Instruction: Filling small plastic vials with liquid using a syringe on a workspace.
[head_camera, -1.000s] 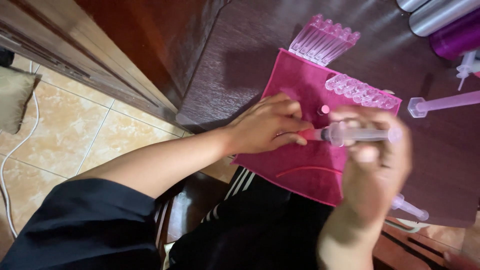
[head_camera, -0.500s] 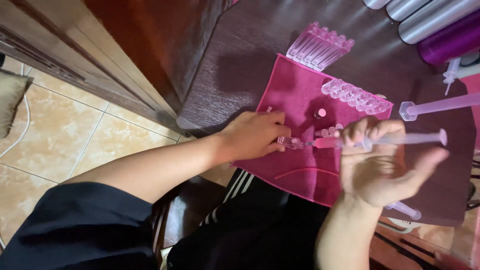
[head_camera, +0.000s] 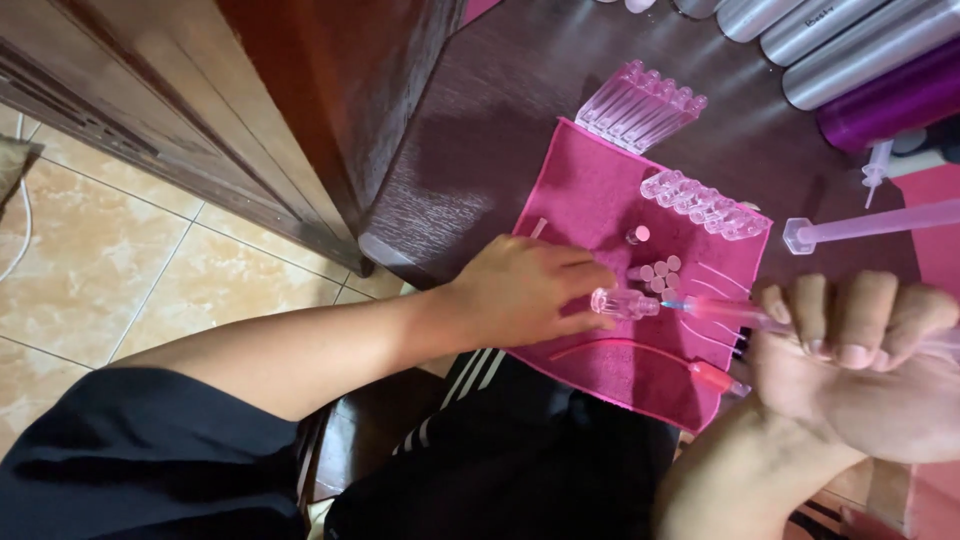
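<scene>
A seated person's left hand pinches a small clear vial flat on a pink cloth at the near edge of a dark wooden desk, fingers clenched on its body. The right hand, at 3 o'clock of the vial, is curled tight around a pink-filled syringe whose tip now meets the vial's mouth. A second ago syringe and left hand were pressed close together with no vial to be made out; half a second ago the tip stood just short of the vial's mouth; now the hand has drawn back toward 4 o'clock and rolled palm-up, and the tip sits at the opening. The filling of this vial looks to be under way, not finished.

Counted: two rows of clear pink tubes, one at 12 o'clock off the cloth's far edge, one at 1 o'clock on the cloth, each too tightly packed for a sure tally; about five small round caps clustered just beyond the vial, plus one apart; a second, larger syringe at 2 o'clock; a third, small one above it; three silver cylinders and one purple cylinder at the far right corner
</scene>
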